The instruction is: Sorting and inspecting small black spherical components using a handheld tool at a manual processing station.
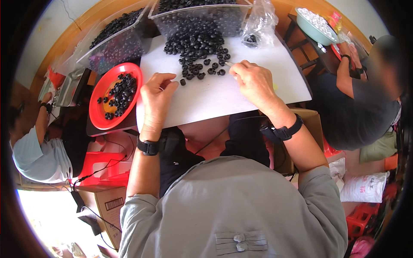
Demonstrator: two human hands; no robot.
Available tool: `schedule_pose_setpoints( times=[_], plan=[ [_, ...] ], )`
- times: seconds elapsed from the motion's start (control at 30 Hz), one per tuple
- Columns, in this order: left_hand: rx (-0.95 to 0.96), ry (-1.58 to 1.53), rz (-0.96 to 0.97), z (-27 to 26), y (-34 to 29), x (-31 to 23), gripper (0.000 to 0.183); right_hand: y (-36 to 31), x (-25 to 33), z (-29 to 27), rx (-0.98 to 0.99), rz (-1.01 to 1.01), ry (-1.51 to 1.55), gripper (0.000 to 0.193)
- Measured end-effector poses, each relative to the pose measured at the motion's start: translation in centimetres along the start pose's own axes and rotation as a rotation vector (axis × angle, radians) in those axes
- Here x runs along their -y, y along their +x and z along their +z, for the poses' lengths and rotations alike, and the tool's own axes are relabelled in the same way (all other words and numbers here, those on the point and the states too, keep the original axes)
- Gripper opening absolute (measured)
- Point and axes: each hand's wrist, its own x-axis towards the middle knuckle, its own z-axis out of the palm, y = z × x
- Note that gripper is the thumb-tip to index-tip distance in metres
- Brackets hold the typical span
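On the white board (206,101), small black ring-shaped parts (198,47) lie heaped at the far side and thin out toward me. My left hand (158,95) hovers at the board's left, fingers loosely curled, with a small gap between thumb and forefinger and nothing visible in it. One loose black part (183,82) lies just right of its fingertips. Closer to the right edge, my right hand (253,82) is closed around a slim pale tool (229,64); only its tip shows, pointing at the scattered parts. The tool's kind is hidden by the fingers.
A red bowl (95,112) with black parts stands left of the board. Two clear bins (198,21), (116,51) of black parts stand behind, beside a clear plastic bag (259,26). Co-workers sit left (41,155) and right (344,103); a pale green basin (316,30) holds white pieces.
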Motion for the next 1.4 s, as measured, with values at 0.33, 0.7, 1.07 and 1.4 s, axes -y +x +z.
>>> schedule_pose_setpoints(
  times=[0.33,0.7,1.07,1.4],
  plan=[
    [-0.035,0.153,0.109,1.6,0.6,0.8,0.020,2.0,4.7,1.3,-0.020,-0.093,0.200,0.004],
    [0.038,0.426,0.206,1.9,0.6,0.7,0.015,1.8,4.9,2.1,0.088,-0.247,0.116,0.003],
    [0.086,0.505,0.367,2.0,0.3,0.3,0.020,1.0,4.7,1.8,0.039,-0.236,0.119,0.008],
    [0.067,0.409,0.360,1.7,0.0,0.0,0.021,0.5,4.5,1.0,0.087,-0.203,-0.016,0.010]
  ],
)
